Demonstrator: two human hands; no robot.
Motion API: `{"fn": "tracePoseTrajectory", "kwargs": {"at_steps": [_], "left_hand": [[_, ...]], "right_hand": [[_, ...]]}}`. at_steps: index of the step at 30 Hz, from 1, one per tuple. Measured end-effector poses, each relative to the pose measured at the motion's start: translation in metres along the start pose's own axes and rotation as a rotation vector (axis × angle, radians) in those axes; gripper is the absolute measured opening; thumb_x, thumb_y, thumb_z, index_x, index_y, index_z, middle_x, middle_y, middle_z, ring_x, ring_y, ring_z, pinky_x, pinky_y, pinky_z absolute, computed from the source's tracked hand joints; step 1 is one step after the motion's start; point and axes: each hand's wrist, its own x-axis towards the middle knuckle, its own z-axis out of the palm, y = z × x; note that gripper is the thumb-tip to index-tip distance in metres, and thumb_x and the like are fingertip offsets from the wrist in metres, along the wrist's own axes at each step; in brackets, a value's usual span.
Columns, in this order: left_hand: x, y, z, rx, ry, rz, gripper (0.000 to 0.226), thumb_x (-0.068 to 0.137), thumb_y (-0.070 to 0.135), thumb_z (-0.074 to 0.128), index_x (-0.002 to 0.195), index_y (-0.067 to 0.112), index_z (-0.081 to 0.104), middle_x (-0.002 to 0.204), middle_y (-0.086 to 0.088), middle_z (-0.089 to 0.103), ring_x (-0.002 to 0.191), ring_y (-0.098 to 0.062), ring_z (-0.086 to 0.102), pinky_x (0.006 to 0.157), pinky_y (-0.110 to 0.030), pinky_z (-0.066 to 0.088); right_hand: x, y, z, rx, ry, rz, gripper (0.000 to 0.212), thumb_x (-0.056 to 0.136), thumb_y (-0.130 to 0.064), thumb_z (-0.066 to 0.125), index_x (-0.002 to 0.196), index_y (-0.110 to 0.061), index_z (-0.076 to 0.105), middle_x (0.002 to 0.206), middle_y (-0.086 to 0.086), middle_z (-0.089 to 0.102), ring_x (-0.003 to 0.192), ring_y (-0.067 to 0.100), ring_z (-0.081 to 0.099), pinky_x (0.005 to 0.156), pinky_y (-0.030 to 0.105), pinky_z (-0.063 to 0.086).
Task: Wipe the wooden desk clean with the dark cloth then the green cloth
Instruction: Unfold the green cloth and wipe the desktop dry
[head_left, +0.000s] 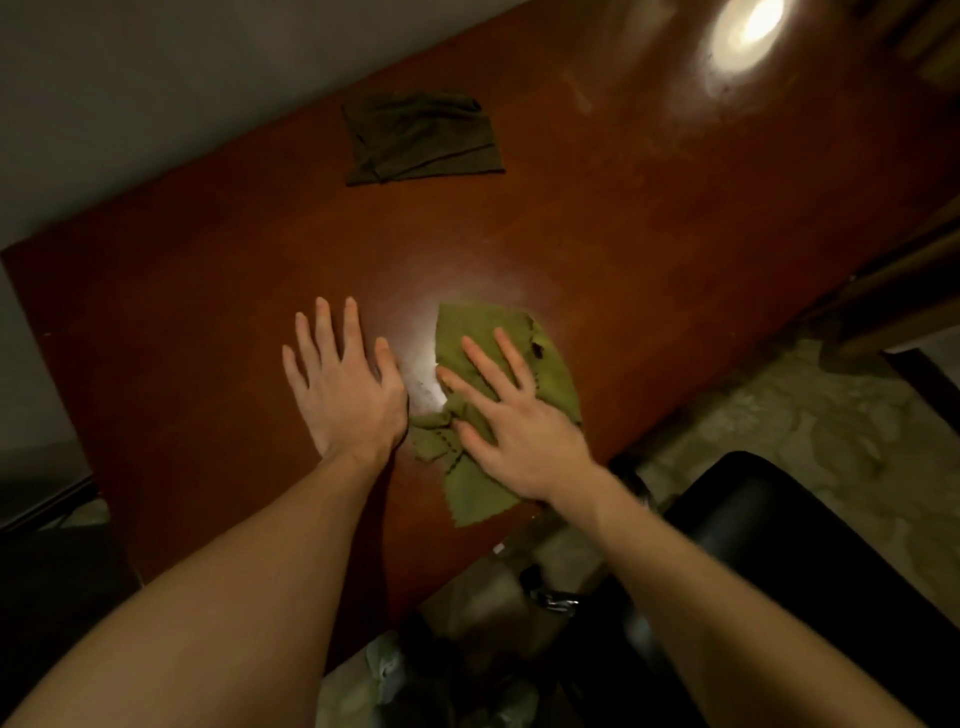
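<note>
Pressing the green cloth (561, 384) flat under the right hand (511, 431), fingers straight and spread, near the tabletop (649, 234) front edge. Resting the left hand (345, 395) open on bare wood just beside the cloth's bunched corner. Well beyond both hands, toward the wall: the dark cloth (423, 137), folded. Glossy reddish wood with lamp glare; black chair (779, 545) below.

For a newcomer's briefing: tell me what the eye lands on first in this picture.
First come the two bare hands near the front edge of the wooden desk. The right hand presses flat on the crumpled green cloth, and the left hand lies flat on bare wood just beside it. Next come the dark cloth, folded and untouched farther back, and a bright glare on the desk at the top right.
</note>
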Motion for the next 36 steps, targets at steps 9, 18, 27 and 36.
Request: {"fn": "tracePoseTrajectory", "kwargs": {"at_steps": [9,18,27,36], "left_hand": [[0.001,-0.003,0.003,0.014,0.006,0.001,0.064,0.108,0.050,0.025,0.168,0.028,0.019,0.177,-0.003,0.011,0.164,-0.025,0.002,0.132,-0.051,0.004],[0.001,-0.001,0.000,0.036,-0.013,-0.014,0.065,0.108,0.051,0.022,0.168,0.028,0.017,0.177,-0.003,0.009,0.164,-0.025,0.001,0.132,-0.052,0.006],[0.000,0.002,-0.003,0.064,-0.020,-0.026,0.065,0.107,0.052,0.021,0.168,0.029,0.018,0.176,-0.004,0.013,0.163,-0.025,0.004,0.131,-0.053,0.009],[0.002,0.003,-0.006,0.053,-0.035,-0.024,0.064,0.108,0.051,0.021,0.168,0.029,0.019,0.176,-0.003,0.016,0.164,-0.024,0.004,0.131,-0.053,0.010]], "right_hand": [[0.013,0.120,-0.060,0.017,0.252,0.538,0.065,0.105,-0.065,0.030,0.165,-0.044,0.014,0.176,-0.010,-0.003,0.161,0.025,-0.017,0.119,0.065,0.034],[-0.014,0.042,-0.014,-0.208,0.192,0.548,0.071,0.102,-0.068,0.014,0.167,-0.040,0.007,0.176,0.008,-0.003,0.159,0.046,-0.008,0.115,0.083,0.004],[0.000,0.004,0.003,-0.264,0.152,0.481,0.074,0.101,-0.068,0.025,0.167,-0.035,0.017,0.176,0.011,0.004,0.160,0.046,-0.004,0.114,0.082,0.003],[0.084,0.032,-0.032,-0.177,0.256,0.516,0.070,0.101,-0.056,0.028,0.165,-0.028,0.026,0.175,0.006,0.016,0.162,0.038,0.002,0.120,0.077,0.002]]}}
